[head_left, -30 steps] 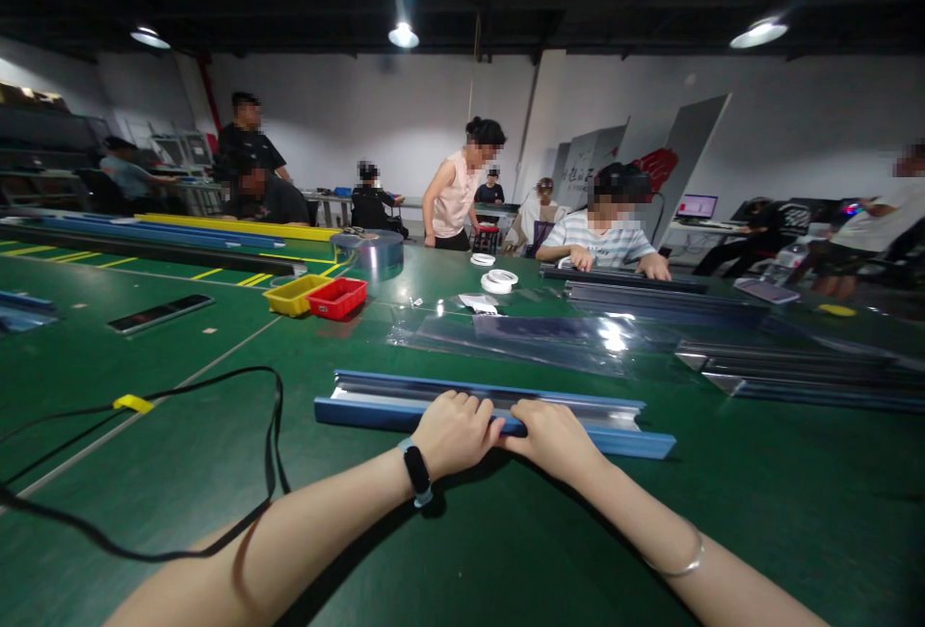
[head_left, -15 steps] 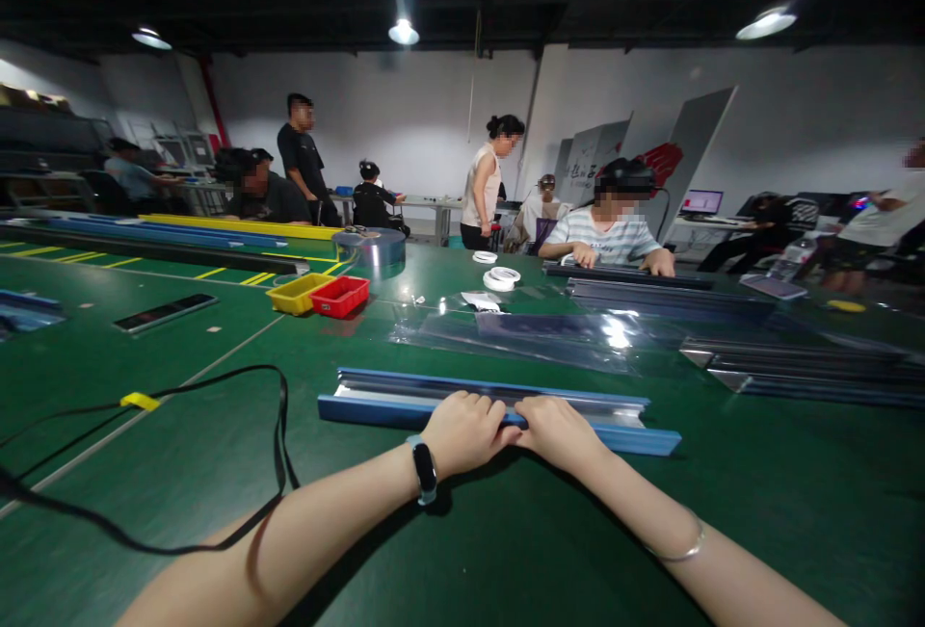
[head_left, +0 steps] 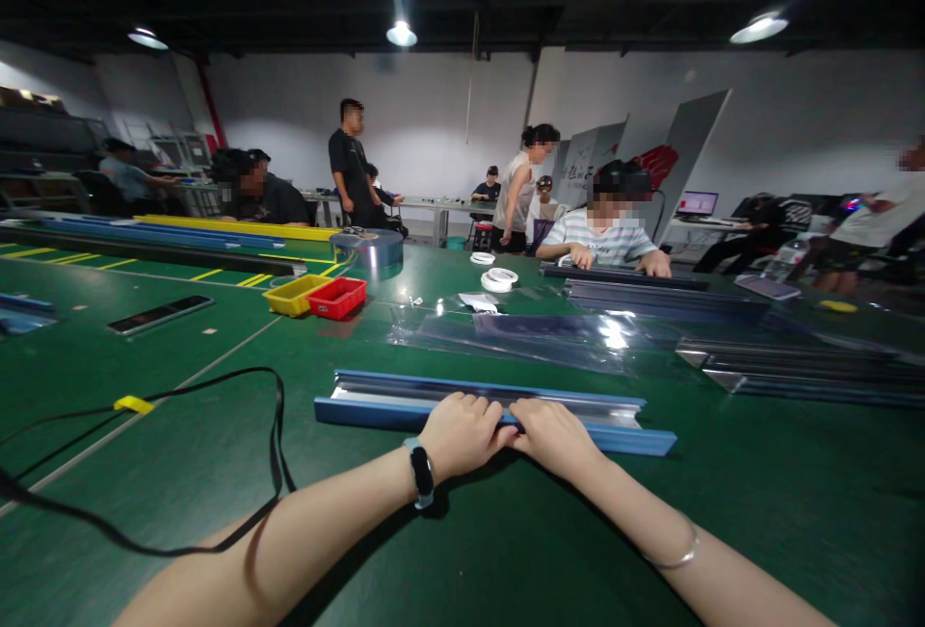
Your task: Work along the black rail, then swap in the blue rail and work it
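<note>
A blue metal channel profile [head_left: 376, 412] with a pale inner floor lies lengthwise on the green table, in the middle of the head view. My left hand [head_left: 461, 434] is closed over its near wall, fingers curled to the inside and thumb on the near face. Beside it, my right hand [head_left: 550, 436] grips the same wall in the same way. The two thumbs meet or nearly meet near the profile's middle. My curled fingertips are hidden behind the wall.
Clear plastic strips [head_left: 520, 333] lie beyond the profile. Dark profiles [head_left: 809, 377] rest at the right, with a co-worker [head_left: 599, 232] behind. Further left are a red bin [head_left: 336, 298], a yellow bin [head_left: 295, 294], a phone [head_left: 160, 315] and a black cord [head_left: 278, 444]. White tape rolls [head_left: 498, 279] sit farther back.
My hands and the blue profile hold nearly the same place; the view has shifted slightly. In the background, two standing people have moved to the right.
</note>
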`<control>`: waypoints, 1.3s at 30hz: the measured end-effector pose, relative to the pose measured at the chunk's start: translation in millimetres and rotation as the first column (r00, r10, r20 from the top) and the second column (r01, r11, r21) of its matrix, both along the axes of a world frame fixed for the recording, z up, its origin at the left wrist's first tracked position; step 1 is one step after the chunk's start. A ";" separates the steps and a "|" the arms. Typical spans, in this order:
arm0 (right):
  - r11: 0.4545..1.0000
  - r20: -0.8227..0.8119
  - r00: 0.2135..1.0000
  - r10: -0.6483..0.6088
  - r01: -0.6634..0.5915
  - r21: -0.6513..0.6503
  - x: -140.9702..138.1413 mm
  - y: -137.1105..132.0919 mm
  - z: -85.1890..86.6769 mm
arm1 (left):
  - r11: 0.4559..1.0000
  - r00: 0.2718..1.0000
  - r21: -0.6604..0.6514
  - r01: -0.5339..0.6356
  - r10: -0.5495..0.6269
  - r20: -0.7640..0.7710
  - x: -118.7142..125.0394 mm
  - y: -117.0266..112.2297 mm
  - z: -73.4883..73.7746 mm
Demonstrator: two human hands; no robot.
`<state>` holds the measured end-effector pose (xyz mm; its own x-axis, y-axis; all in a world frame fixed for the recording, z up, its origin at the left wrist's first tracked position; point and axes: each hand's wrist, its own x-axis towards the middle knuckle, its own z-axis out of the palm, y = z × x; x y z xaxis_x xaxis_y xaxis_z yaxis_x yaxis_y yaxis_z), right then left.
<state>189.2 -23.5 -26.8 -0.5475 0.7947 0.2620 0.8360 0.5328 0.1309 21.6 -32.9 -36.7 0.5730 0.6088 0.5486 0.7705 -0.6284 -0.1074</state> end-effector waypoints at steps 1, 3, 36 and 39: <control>1.000 -0.003 1.000 0.002 -0.002 0.001 -0.2 -0.1 0.3 | 1.000 1.000 0.003 -0.011 0.011 0.014 0.3 -0.4 1.1; 1.000 -0.015 1.000 0.003 -0.003 0.000 -1.0 -1.0 1.2 | 0.999 0.998 0.013 -0.046 0.045 0.046 0.7 -1.1 3.6; 1.000 -0.162 0.987 0.007 -0.009 -0.010 -7.2 -9.7 3.1 | 0.990 0.990 0.018 -0.140 0.140 0.014 -1.3 4.5 -2.4; 1.000 -0.146 0.989 0.024 -0.025 -0.004 -7.4 -9.3 1.8 | 0.992 0.992 0.021 -0.125 0.125 0.001 -2.6 4.2 -2.0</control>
<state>181.8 -32.8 -25.0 -0.5227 0.7833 0.3363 0.8328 0.5535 0.0053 19.0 -28.8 -38.8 0.4933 0.6643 0.5616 0.8429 -0.5245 -0.1199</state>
